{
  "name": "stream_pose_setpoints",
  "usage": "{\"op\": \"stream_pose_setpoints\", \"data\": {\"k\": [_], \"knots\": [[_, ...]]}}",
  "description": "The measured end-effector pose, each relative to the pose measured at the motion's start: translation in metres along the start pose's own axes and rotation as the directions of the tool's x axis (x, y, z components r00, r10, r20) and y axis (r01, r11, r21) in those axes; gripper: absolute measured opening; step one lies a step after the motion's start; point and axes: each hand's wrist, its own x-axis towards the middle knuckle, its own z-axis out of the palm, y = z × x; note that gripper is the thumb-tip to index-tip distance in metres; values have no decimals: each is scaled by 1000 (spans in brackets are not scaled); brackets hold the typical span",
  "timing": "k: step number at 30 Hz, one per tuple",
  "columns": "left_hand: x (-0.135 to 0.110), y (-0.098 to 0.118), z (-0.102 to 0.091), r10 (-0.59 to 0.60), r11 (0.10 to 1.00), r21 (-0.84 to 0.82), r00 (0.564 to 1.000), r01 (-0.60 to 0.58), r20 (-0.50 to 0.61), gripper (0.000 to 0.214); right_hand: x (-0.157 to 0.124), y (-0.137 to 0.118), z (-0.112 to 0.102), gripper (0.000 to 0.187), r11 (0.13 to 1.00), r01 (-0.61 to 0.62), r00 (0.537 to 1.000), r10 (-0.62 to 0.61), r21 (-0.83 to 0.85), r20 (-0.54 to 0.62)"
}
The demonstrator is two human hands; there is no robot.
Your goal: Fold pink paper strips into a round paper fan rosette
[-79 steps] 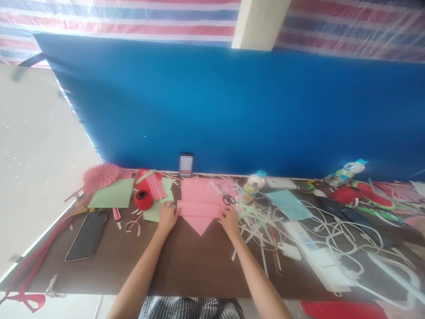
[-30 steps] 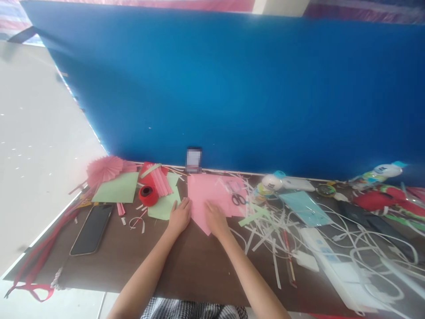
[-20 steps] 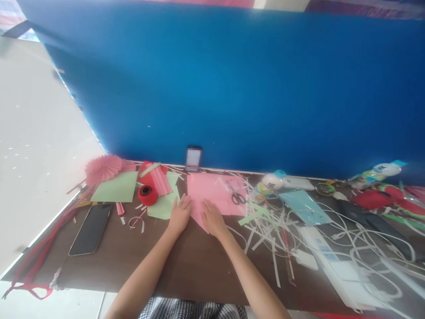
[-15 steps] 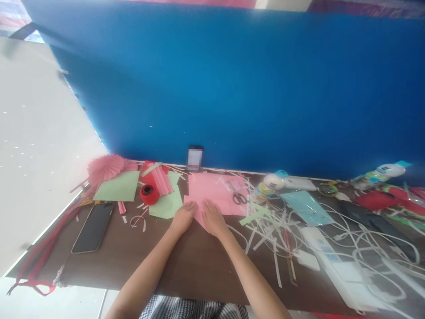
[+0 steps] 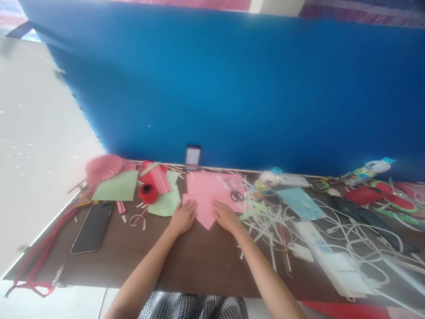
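A folded piece of pink paper (image 5: 205, 213) lies on the dark table, its pointed corner facing me. My left hand (image 5: 184, 218) rests flat on its left side, fingers stretched forward. On its right side lies my right hand (image 5: 226, 215), also flat with the fingers extended. Neither hand grips anything. Just behind, a larger pink sheet (image 5: 209, 182) is spread out, partly covered by the folded piece. Dark-handled scissors (image 5: 237, 196) lie on the sheet's right part.
To the left are a red tape roll (image 5: 148, 193), green paper (image 5: 115, 186), a pink pleated fan (image 5: 104, 168) and a phone (image 5: 92, 227). On the right lie paper strips (image 5: 265, 221), a glue bottle (image 5: 268, 179), a power strip (image 5: 323, 252) and tangled cables. A blue panel (image 5: 212, 88) stands behind.
My hands have moved apart, the right one sliding rightward and the left one slightly left. More of the folded pink paper and its near point now shows between them.
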Motion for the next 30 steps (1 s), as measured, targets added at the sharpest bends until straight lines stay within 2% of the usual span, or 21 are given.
{"op": "stream_pose_setpoints", "data": {"k": [4, 7, 10, 14, 19, 23, 30], "knots": [[0, 2, -2, -24, 1000, 10, 1000, 24, -14, 40, -11, 13, -3, 38, 1000, -16, 999, 15, -18, -31], [1, 2, -3, -87, 995, 46, 994, 90, -65, 36, -13, 16, -4, 34, 998, 8, 1000, -10, -64, -23], [2, 1, -7, -103, 993, 41, 992, 106, -73, 29, -13, 16, -1, 33, 984, 107, 994, -110, -142, -11], [4, -1, -13, -69, 997, 16, 997, 69, -36, 24, -16, 15, 7, 44, 924, 240, 964, -264, -297, -42], [4, -4, -17, -71, 997, 27, 997, 71, -13, 27, -17, 16, 14, 48, 835, 312, 920, -385, -453, -76], [4, -9, -16, -60, 998, 25, 998, 60, -15, 28, -14, 15, 10, 44, 835, 311, 918, -387, -454, -83], [5, -16, -14, -27, 999, 37, 999, 28, -30, 26, -11, 14, 4, 37, 902, 270, 948, -310, -337, -68]]}}
